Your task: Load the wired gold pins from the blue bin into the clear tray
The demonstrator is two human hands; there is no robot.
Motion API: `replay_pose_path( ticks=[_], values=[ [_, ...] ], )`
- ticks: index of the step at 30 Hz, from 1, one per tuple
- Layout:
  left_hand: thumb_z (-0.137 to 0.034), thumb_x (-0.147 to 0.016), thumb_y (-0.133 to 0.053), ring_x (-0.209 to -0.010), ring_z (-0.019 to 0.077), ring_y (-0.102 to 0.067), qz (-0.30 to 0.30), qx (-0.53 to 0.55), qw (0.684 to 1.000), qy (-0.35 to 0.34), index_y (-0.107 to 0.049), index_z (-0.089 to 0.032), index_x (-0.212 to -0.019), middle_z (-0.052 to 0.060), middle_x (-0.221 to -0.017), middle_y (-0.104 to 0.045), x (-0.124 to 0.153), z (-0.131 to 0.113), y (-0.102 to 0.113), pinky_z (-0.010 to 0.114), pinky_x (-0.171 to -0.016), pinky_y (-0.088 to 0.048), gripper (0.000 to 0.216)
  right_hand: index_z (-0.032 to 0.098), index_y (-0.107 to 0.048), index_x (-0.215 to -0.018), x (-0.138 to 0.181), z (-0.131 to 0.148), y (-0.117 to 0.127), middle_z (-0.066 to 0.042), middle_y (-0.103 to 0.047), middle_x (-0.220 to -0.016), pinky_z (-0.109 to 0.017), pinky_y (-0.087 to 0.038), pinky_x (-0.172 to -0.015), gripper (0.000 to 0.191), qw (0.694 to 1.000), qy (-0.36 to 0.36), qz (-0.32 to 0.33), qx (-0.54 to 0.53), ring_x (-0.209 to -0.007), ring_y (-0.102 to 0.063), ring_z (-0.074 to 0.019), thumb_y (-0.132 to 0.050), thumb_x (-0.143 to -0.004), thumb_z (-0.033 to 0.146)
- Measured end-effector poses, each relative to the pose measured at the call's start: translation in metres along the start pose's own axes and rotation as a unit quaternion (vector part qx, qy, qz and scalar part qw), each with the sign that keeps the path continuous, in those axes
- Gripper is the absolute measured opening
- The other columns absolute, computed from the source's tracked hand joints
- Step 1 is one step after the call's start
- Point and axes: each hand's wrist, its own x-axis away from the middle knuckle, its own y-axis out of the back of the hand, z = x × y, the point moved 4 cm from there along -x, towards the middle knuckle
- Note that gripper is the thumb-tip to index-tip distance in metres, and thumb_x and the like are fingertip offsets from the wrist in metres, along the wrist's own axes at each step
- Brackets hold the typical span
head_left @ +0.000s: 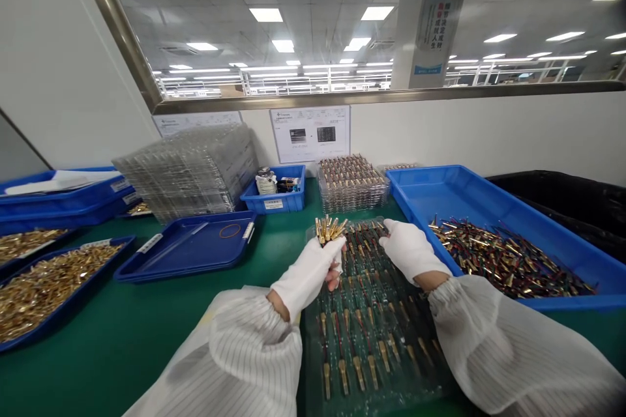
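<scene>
My left hand [315, 273], in a white glove with bare fingertips, is closed around a bundle of gold-tipped metal pins [330, 229], their tips pointing up and away. It hovers over the left side of a clear plastic tray [352, 407]. Rows of similar gold-tipped pins with dark and red wire-like parts lie in the tray's slots. At the tray's far right corner is my right hand [411, 249], also gloved, its thumb and fingers drawn together low over the last row. What sits between those fingertips is too small to make out.
To the right stands a large blue bin [443, 186] with a heap of gold-tipped pins [508, 260]. Behind are stacked filled trays [352, 182], a small blue box [274, 204] and stacked clear trays [190, 169]. Leftward lie a flat blue tray [190, 247] and trays of gold parts [53, 280].
</scene>
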Motion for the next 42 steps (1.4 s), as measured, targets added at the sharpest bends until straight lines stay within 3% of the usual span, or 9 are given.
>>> replay_pose_path(
  ticks=[9, 20, 23, 25, 27, 30, 33, 39, 42],
  values=[
    [-0.037, -0.071, -0.046, -0.027, 0.0026, -0.025, 0.006, 0.01, 1.0, 0.005, -0.042, -0.017, -0.07, -0.01, -0.041, -0.028, 0.002, -0.002, -0.001, 0.016, -0.024, -0.029, 0.02, 0.028, -0.046, -0.112, 0.007, -0.004, 0.013, -0.007, -0.061, -0.091, -0.028, -0.04, -0.067, 0.041, 0.999, 0.03, -0.017, -0.01, -0.081, -0.056, -0.02, -0.045, -0.071, 0.024],
    [-0.041, -0.07, -0.046, -0.028, 0.0029, -0.027, 0.045, -0.002, 0.999, 0.022, -0.046, -0.016, -0.07, -0.01, -0.041, -0.027, 0.004, -0.002, -0.006, 0.016, -0.026, -0.03, 0.025, 0.019, -0.06, -0.094, 0.014, 0.007, 0.01, -0.012, -0.062, -0.085, -0.034, -0.039, -0.069, 0.03, 0.995, 0.087, 0.012, -0.05, -0.079, -0.056, -0.0238, -0.046, -0.068, 0.016],
    [-0.042, -0.071, -0.044, -0.028, 0.0024, -0.026, 0.06, -0.013, 0.998, 0.019, -0.047, -0.015, -0.071, -0.01, -0.041, -0.026, 0.008, -0.003, -0.008, 0.016, -0.027, -0.03, 0.027, 0.018, -0.057, -0.095, 0.025, 0.018, 0.019, -0.009, -0.062, -0.084, -0.026, -0.042, -0.064, 0.028, 0.987, 0.116, 0.027, -0.105, -0.076, -0.056, -0.018, -0.045, -0.07, 0.022],
    [-0.043, -0.072, -0.044, -0.028, 0.0023, -0.027, 0.072, -0.021, 0.997, 0.014, -0.045, -0.015, -0.069, -0.01, -0.041, -0.026, 0.01, -0.003, -0.01, 0.016, -0.027, -0.03, 0.028, 0.019, -0.056, -0.09, 0.037, 0.032, 0.025, -0.003, -0.062, -0.079, -0.018, -0.041, -0.055, 0.024, 0.958, 0.183, 0.087, -0.203, -0.066, -0.056, -0.0111, -0.04, -0.075, 0.029],
    [-0.045, -0.071, -0.043, -0.028, 0.0022, -0.027, 0.086, -0.028, 0.996, 0.012, -0.043, -0.016, -0.066, -0.01, -0.041, -0.027, 0.012, -0.002, -0.013, 0.016, -0.027, -0.031, 0.029, 0.017, -0.055, -0.075, 0.05, 0.046, 0.029, -0.001, -0.059, -0.067, -0.015, -0.037, -0.043, 0.024, 0.89, 0.237, 0.161, -0.354, -0.052, -0.05, -0.0073, -0.036, -0.077, 0.031],
    [-0.045, -0.069, -0.046, -0.026, 0.0016, -0.026, 0.08, -0.054, 0.995, 0.019, -0.044, -0.015, -0.062, -0.009, -0.04, -0.033, 0.011, 0.003, -0.015, 0.016, -0.025, -0.03, 0.031, 0.014, -0.049, -0.058, 0.055, 0.052, 0.026, 0.001, -0.052, -0.053, -0.015, -0.028, -0.034, 0.023, 0.836, 0.213, 0.201, -0.463, -0.04, -0.039, -0.0053, -0.039, -0.073, 0.028],
    [-0.041, -0.065, -0.051, -0.024, 0.0011, -0.027, 0.032, -0.086, 0.995, 0.032, -0.045, -0.014, -0.066, -0.007, -0.045, -0.043, 0.005, 0.011, -0.01, 0.015, -0.021, -0.025, 0.027, 0.014, -0.049, -0.055, 0.05, 0.047, 0.022, 0.003, -0.048, -0.048, -0.017, -0.027, -0.036, 0.016, 0.866, 0.186, 0.177, -0.429, -0.04, -0.038, -0.0059, -0.042, -0.067, 0.021],
    [-0.042, -0.065, -0.049, -0.021, 0.0033, -0.026, -0.027, -0.048, 0.998, 0.037, -0.042, -0.016, -0.057, -0.011, -0.031, -0.029, -0.005, 0.005, 0.006, 0.016, -0.021, -0.025, 0.028, 0.015, -0.052, -0.057, 0.037, 0.024, 0.044, 0.002, -0.049, -0.052, -0.02, -0.03, -0.047, 0.021, 0.927, 0.139, -0.06, -0.342, -0.051, -0.041, -0.009, -0.041, -0.07, 0.027],
    [-0.045, -0.065, -0.049, -0.021, 0.0035, -0.026, -0.021, -0.026, 0.998, 0.044, -0.041, -0.016, -0.055, -0.011, -0.03, -0.027, -0.002, -0.001, 0.005, 0.017, -0.023, -0.027, 0.032, 0.013, -0.054, -0.075, 0.039, 0.03, 0.039, 0.002, -0.05, -0.056, -0.019, -0.029, -0.044, 0.024, 0.898, 0.139, 0.014, -0.416, -0.049, -0.04, -0.0088, -0.043, -0.07, 0.033]
  ],
)
